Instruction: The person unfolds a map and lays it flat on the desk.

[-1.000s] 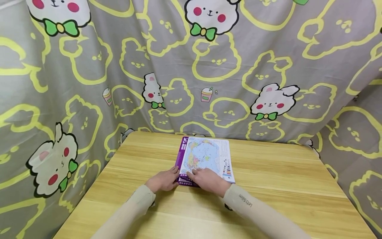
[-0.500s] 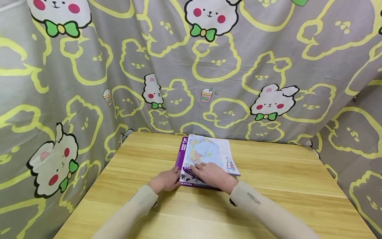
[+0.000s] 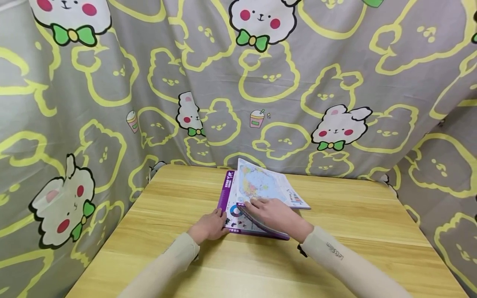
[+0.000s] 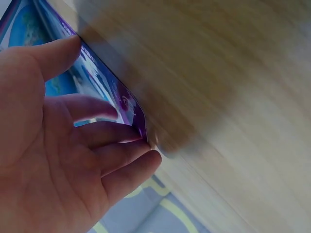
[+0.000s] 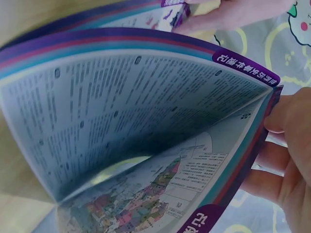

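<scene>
1. I see the right hand [image 3: 277, 216] pinching the near-left corner of the folded map [image 3: 262, 184], tilted above the purple-edged sheet [image 3: 225, 194].
2. The left hand [image 3: 210, 225], fingers loosely extended, touches that sheet's near-left corner.
3. I see the sheet on the wooden table [image 3: 354, 207], near the curtain [image 3: 223, 74].

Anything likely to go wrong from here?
The upper map sheet gapes in a bowed V; the right hand grips it by one edge, so it might crease.

The lower sheet could drag along underneath: the left hand touches it only at its left side.
</scene>
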### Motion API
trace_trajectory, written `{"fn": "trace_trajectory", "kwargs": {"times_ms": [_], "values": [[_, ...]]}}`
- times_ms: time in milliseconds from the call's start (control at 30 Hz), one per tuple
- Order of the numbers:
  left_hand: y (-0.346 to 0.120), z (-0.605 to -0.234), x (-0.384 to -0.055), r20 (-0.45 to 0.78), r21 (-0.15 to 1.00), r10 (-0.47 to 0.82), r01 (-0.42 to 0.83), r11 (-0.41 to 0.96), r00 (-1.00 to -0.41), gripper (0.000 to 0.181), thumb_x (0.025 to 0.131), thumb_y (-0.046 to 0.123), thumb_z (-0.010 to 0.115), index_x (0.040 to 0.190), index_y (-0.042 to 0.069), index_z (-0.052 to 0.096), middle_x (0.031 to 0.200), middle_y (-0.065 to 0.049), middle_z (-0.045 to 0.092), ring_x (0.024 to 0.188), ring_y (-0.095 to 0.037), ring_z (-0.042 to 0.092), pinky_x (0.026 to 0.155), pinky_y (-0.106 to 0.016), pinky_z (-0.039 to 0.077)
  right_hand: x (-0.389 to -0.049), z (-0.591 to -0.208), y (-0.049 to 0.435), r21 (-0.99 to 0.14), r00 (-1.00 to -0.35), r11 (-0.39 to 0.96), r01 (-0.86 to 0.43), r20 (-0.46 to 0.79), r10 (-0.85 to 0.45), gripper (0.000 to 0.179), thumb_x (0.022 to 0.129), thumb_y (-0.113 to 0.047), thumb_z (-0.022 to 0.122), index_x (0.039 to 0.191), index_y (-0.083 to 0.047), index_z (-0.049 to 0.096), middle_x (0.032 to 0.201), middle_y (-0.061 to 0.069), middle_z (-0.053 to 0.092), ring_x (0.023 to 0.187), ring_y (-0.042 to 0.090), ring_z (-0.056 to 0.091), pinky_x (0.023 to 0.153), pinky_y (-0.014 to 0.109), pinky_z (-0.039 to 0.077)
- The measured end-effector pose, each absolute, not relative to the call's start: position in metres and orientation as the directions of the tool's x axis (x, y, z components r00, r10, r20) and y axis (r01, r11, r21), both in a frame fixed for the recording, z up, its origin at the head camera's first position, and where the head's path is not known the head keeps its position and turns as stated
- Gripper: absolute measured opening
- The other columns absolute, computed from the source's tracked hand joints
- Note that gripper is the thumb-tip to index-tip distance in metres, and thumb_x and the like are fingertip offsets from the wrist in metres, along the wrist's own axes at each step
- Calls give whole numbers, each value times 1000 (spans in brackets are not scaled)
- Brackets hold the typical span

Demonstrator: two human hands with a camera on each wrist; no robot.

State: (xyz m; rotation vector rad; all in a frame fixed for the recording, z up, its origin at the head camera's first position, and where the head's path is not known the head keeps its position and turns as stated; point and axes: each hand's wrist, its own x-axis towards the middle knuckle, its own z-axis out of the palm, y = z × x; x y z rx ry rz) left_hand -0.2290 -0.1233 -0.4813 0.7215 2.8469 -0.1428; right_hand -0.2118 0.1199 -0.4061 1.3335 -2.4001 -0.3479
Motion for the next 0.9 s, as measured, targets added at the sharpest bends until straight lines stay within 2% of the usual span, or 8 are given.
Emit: {"fn": "trace_trajectory", "kwargs": {"times_ms": [200, 433, 900], "values": [[-121, -478, -227, -233, -31, 437, 456, 889, -869, 68, 95, 45, 51, 138, -6, 42, 143, -26, 38, 132, -36, 36, 105, -45, 36, -206, -396, 137, 349, -523, 557, -753, 194, -830, 46, 92, -6, 60, 136, -12, 51, 129, 9, 58, 111, 24, 59, 80, 37, 55], [-121, -480, -226, -218, -14, 427, 440, 898, -878, 69, 94, 45, 53, 136, -8, 43, 141, -28, 38, 131, -38, 37, 103, -45, 38, -200, -391, 154, 326, -547, 578, -748, 190, -815, 51, 89, 0, 60, 138, -12, 50, 132, 9, 55, 116, 26, 56, 73, 39, 56], [-128, -484, -225, -207, -2, 389, 398, 917, -898, 76, 92, 50, 54, 133, -13, 43, 140, -31, 37, 131, -41, 36, 102, -47, 38, -195, -388, 175, 321, -495, 552, -770, 247, -833, 51, 88, 1, 61, 137, -10, 50, 132, 11, 55, 116, 27, 56, 64, 38, 56]]}}
